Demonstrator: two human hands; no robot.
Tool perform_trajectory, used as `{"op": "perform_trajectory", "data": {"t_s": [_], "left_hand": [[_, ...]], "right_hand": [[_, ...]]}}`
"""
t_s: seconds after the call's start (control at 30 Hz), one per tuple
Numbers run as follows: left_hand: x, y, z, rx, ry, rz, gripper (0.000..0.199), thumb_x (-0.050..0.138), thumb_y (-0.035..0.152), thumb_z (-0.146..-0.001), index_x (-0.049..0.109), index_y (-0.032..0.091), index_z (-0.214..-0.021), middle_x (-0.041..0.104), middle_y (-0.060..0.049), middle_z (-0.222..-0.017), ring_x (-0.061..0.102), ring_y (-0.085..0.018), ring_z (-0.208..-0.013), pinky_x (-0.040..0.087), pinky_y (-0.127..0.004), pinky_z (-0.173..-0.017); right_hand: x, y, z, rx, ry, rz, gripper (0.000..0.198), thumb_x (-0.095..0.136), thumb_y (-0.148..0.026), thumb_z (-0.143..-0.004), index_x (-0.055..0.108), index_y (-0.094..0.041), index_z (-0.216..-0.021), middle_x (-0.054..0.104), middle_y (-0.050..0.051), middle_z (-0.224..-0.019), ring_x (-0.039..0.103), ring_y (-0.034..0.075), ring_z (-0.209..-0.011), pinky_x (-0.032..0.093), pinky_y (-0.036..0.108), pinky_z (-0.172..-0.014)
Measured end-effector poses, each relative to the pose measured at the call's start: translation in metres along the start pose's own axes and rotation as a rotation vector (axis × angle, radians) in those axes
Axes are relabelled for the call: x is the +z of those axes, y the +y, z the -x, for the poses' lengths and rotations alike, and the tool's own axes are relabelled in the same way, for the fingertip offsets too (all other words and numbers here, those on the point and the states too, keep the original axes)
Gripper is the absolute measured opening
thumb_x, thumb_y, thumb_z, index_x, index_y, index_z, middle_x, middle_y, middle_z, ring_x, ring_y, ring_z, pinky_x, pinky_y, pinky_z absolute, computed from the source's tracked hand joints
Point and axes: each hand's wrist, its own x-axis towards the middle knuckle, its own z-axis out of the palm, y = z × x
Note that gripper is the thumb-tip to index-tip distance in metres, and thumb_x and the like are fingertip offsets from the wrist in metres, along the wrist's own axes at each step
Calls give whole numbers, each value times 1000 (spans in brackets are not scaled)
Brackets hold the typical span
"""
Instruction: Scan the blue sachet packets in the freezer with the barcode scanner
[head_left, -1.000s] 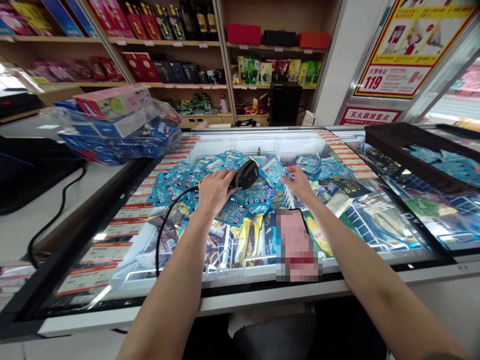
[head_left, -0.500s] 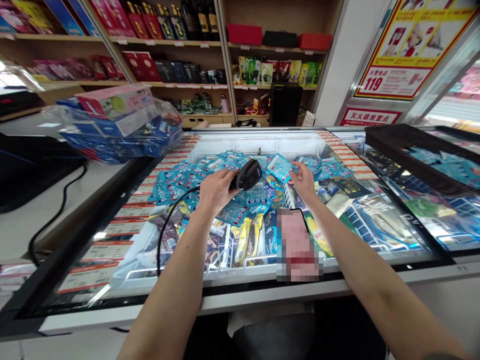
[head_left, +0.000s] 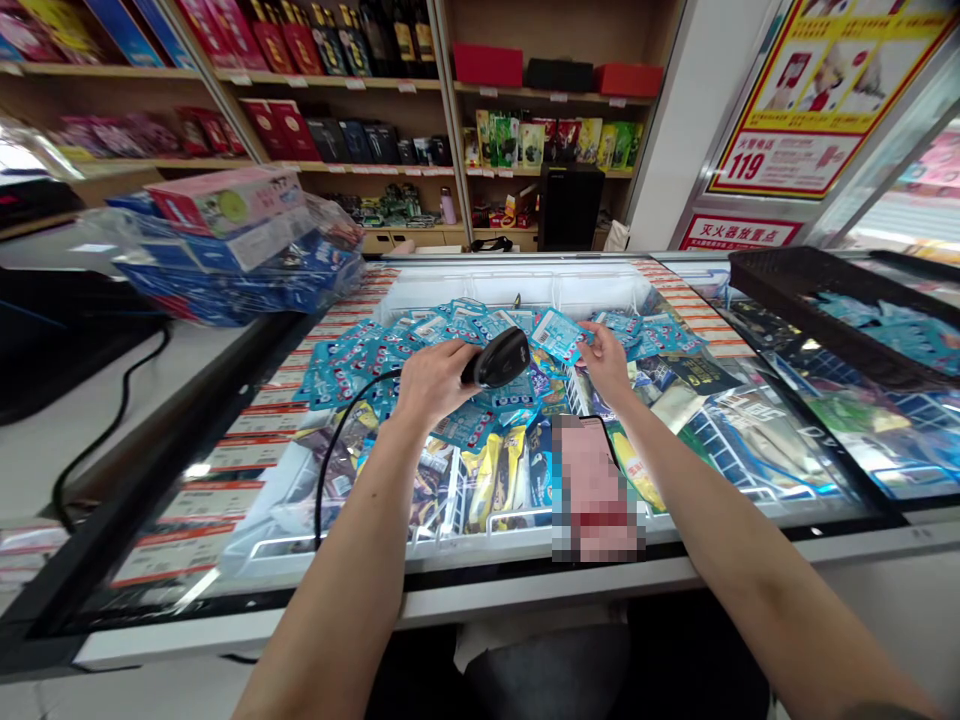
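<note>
Wrapped round the handle of a black barcode scanner (head_left: 501,358) is my left hand (head_left: 435,382); the scanner's head points right and its cable hangs down past my forearm. Between the fingers and thumb of my right hand (head_left: 604,360) is the edge of a light blue packet (head_left: 559,335), held tilted, with a white label with a barcode facing up. Many similar blue packets (head_left: 352,365) lie in a spread heap on the freezer's glass top, under and around both hands. A phone (head_left: 596,480), its screen blurred out, lies on the glass by my right forearm.
Ice creams in wire baskets (head_left: 499,480) show through the glass lid. A dark tray (head_left: 847,320) with more blue packets stands at the right. Plastic-wrapped boxes (head_left: 240,250) are piled at the left, beside a black cable (head_left: 112,420). Stocked shelves (head_left: 330,90) line the back.
The scanner has shifted slightly right and down in my left hand, its head turned a little toward the held packet. My right hand and its packet stay nearly still.
</note>
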Motion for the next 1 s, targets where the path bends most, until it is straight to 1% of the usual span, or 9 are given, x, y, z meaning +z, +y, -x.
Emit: {"op": "perform_trajectory", "data": {"t_s": [0.27, 0.63, 0.83, 1.0], "left_hand": [[2, 1, 0, 13, -11, -3, 29, 56, 34, -79, 64, 24, -105, 68, -6, -94, 63, -23, -91, 43, -31, -67], [4, 0, 0, 29, -15, -34, 28, 57, 33, -80, 63, 24, -107, 67, -6, -94, 63, -24, -93, 43, -31, -67], [4, 0, 0, 33, -7, -32, 28, 58, 32, -80, 63, 24, -106, 67, -5, -93, 63, -24, -92, 42, -31, -67], [6, -1, 0, 47, -10, -42, 28, 59, 33, -80, 63, 24, -106, 67, -5, -92, 63, -24, -92, 41, -31, -66]], "right_hand": [[0, -1, 0, -3, -29, 18, 45, 50, -45, -84, 54, -24, -123, 56, 3, -82, 59, 18, -69, 60, 37, -63], [0, 2, 0, -15, -53, 37, 44, 48, -44, -85, 51, -25, -124, 56, 3, -81, 62, 20, -74, 60, 37, -64], [0, 2, 0, -30, -48, 48, 43, 48, -43, -85, 52, -24, -124, 56, 3, -80, 62, 19, -72, 60, 35, -63], [0, 4, -1, -28, -40, -13, 42, 52, -43, -84, 54, -25, -121, 54, 1, -78, 60, 19, -70, 59, 36, -62]]}}
